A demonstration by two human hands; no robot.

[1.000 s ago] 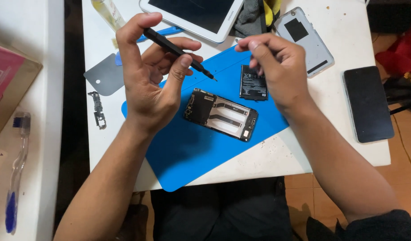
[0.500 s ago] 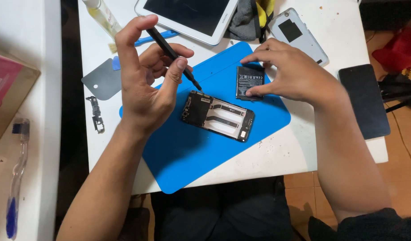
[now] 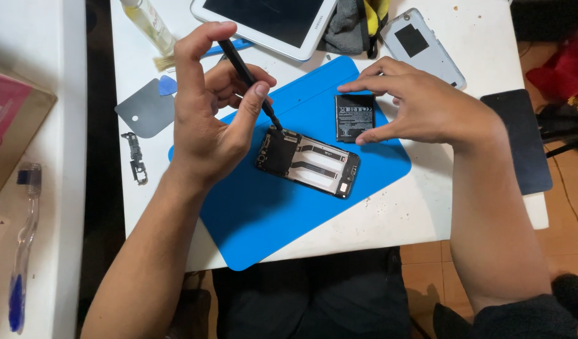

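Between the thumb and fingers of the left hand (image 3: 207,119), the grip is clamped on a thin black screwdriver (image 3: 248,78), tilted with its tip touching the upper left corner of the opened phone body (image 3: 308,162). That phone body lies slantwise on the blue mat (image 3: 257,213), just below and to the right of this grip, its inner frame showing. To work this well, I judge the tool should stand squarely on its seat before it is turned, with light downward pressure and the wrist steadied, since the tilt could let the tip skid across the board.

Further right, the right hand (image 3: 421,103) has its grip on the black battery (image 3: 354,117), thumb at the lower edge and fingertips at the upper edge, the battery flat on the mat just above the phone. Holding it clear of the tool is sensible.

Left of the tool grip lie a grey plate (image 3: 146,113), a blue pick (image 3: 167,85) and a small metal bracket (image 3: 137,160) on the white tabletop (image 3: 465,207). Beyond are a white tablet (image 3: 270,22) and a grey back cover (image 3: 421,47).
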